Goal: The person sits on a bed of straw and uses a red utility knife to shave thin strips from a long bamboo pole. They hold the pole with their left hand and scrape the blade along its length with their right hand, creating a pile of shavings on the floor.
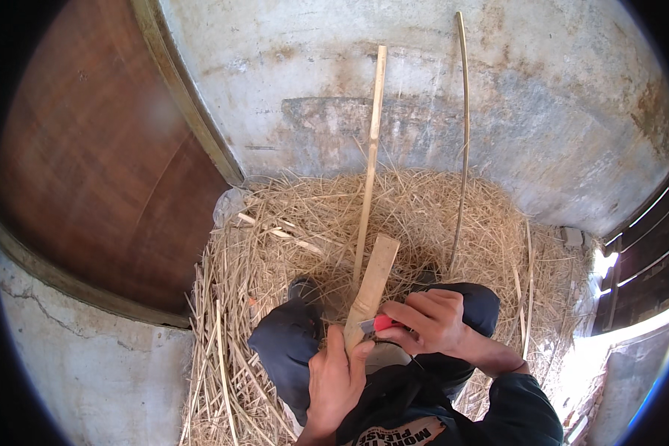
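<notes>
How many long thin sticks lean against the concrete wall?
2. One pale straight stick stands near the middle, behind the flat piece of wood in the left hand. One thinner curved stick leans to its right. The straw may hide others.

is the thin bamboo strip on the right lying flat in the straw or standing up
Standing up. The thin bamboo strip rises from the straw pile and leans against the concrete wall.
</notes>
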A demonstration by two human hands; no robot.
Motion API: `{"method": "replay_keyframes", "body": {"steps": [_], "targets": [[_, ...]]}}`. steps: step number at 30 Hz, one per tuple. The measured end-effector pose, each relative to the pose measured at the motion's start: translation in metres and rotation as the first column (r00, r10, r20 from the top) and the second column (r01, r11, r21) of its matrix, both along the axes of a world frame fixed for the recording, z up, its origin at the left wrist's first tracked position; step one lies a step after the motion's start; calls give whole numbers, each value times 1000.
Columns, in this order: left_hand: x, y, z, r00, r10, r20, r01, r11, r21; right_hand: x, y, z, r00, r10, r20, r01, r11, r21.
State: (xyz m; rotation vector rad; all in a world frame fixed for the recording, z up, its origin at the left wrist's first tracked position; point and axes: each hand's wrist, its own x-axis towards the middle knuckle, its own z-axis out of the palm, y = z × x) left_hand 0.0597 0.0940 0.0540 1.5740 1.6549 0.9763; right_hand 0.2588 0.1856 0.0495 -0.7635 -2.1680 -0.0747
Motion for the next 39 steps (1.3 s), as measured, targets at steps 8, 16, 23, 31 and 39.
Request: {"method": "replay_keyframes", "body": {"steps": [8,16,23,31,39], "targets": [[0,-2,2,1000,-4,-7,4,1000,-20,1,2,2,999,-29,21,27,998,54],[0,-3,-3,1000,-7,2,7,1000,-18,3,2,-9,999,-39,-27,40,999,33],[-6,-36,-11,990,-114,87,125,983,-135,79,63,14,659,-611,-440,467,790,-398],[-14,-12,-5,993,-61,101,67,996,-56,23,5,-6,986,26,-165,-45,992,-114],[-8,-6,-1,995,-61,84,63,998,-27,12,-5,-7,998,59,-39,-62,993,-105]]}}
